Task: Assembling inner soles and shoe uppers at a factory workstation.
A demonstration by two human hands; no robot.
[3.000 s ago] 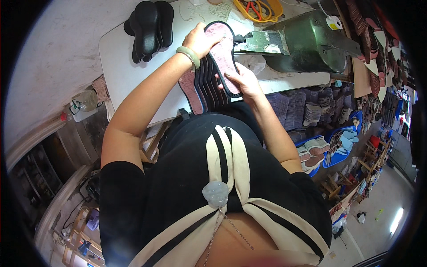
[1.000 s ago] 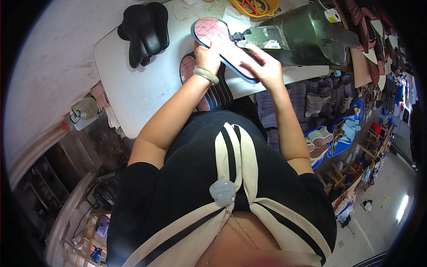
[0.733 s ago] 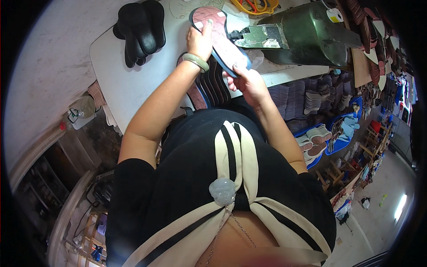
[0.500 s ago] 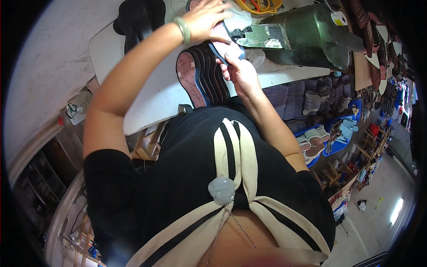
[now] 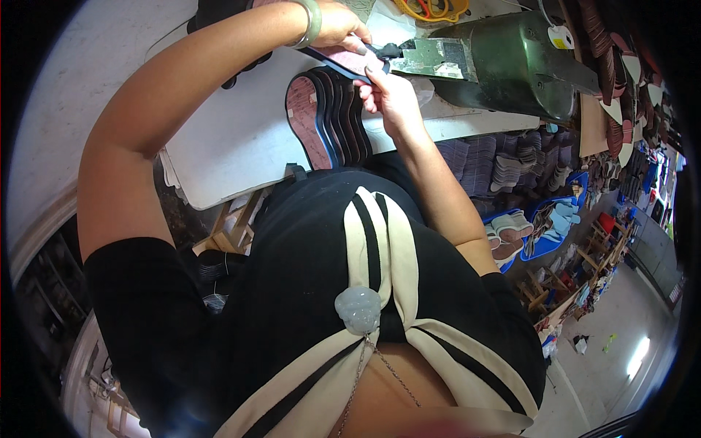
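The right hand (image 5: 394, 95) is closed in a pinch: thumb on the near end of a pink-faced sole (image 5: 342, 60), remaining fingers curled at its edge. The left hand (image 5: 337, 28) is partly bent over the sole from the far side, fingertips at the face; whether it grips or only steadies cannot be told, as the underside is hidden.

The sole is at the black machine tip (image 5: 391, 51). Compared with half a second ago, it lies at a flatter angle, and the left elbow is swung farther outward. This appears to present a different stretch of the dark edge to the tip, so the work seems under way rather than complete.

The tip projects from a narrow plated arm (image 5: 438, 58) on a green machine housing (image 5: 522, 66). Obstruction: the left forearm and wrist bangle (image 5: 312, 23) cover much of the sole and the dark shaped pieces (image 5: 215, 10).

Nearer the torso, a row of matching soles (image 5: 328, 120) stands on the white worktop (image 5: 234, 139). A yellow basket (image 5: 442, 10) sits beyond the machine arm.
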